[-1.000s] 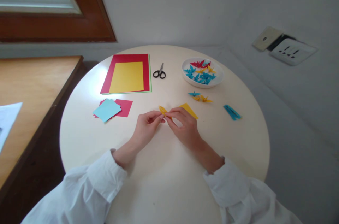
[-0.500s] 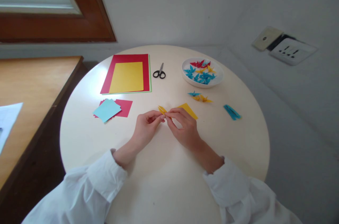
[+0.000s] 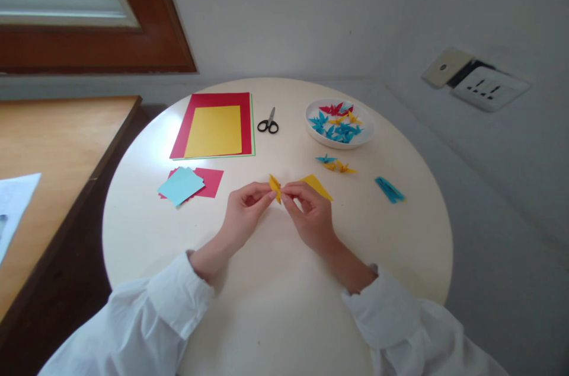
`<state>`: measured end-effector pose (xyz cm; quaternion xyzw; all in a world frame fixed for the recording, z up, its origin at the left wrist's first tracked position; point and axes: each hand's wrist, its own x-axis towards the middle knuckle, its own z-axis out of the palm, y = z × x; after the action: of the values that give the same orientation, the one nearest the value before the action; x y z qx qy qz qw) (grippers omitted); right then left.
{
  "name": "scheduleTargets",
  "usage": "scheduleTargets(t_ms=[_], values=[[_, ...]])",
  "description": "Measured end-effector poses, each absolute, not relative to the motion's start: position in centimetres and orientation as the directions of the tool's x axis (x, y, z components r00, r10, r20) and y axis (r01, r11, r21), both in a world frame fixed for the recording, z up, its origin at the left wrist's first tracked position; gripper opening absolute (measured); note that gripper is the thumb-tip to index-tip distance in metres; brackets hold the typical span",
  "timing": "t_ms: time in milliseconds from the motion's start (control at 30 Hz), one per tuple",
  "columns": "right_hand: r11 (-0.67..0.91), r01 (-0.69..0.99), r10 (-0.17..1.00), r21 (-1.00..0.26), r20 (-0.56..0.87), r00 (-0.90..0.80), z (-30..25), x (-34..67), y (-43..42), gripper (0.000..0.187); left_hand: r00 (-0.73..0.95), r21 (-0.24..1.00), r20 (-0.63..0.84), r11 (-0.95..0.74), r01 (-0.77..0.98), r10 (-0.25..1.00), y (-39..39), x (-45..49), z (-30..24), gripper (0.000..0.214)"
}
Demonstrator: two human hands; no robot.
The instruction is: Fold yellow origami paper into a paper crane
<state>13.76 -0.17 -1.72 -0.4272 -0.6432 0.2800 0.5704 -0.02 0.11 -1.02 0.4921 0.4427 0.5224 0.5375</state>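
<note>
A small folded yellow paper crane (image 3: 275, 186) is held between both hands over the middle of the round white table (image 3: 267, 305). My left hand (image 3: 247, 205) pinches it from the left with thumb and fingers. From the right, my right hand (image 3: 311, 213) grips its other side between thumb and fingertips, which hide part of it. Behind the right hand lies a piece of yellow paper (image 3: 317, 185), partly covered. Just beyond, a blue paper crane (image 3: 326, 158) and yellow folded cranes (image 3: 345, 167) rest on the tabletop.
Folded cranes fill a white dish (image 3: 340, 143) at the back right. Scissors (image 3: 268, 122) lie beside red and yellow sheets (image 3: 216, 130). Light-blue squares (image 3: 181, 185) overlap red paper (image 3: 213, 181) at left. Folded blue strips (image 3: 390, 190) lie at right; a wooden desk (image 3: 57, 139) stands left.
The yellow folded paper has turned between my fingers and now stands more upright, its parts spread wider. My right fingertips have shifted slightly right; the view has moved a little.
</note>
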Motion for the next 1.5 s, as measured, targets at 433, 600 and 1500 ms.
scheduleTargets(t_ms=[433, 600, 1500], values=[[0.247, 0.001, 0.966, -0.969, 0.246, 0.084, -1.9, 13.4, 0.2, 0.006, 0.036, 0.988, -0.044, 0.049, -0.144, 0.998, 0.4, -0.1, -1.6, 0.018], [0.209, 0.006, 0.972, -0.978, 0.209, 0.108, -2.2, 13.2, 0.4, 0.007, -0.036, 0.997, -0.046, 0.044, -0.06, 0.998, 0.3, 0.1, -1.2, 0.018], [0.087, -0.201, 0.978, -0.976, 0.045, 0.206, -2.1, 12.8, 0.9, 0.009, -0.069, 0.992, 0.079, -0.086, -0.093, 0.994, 0.3, 1.6, -1.3, 0.022]])
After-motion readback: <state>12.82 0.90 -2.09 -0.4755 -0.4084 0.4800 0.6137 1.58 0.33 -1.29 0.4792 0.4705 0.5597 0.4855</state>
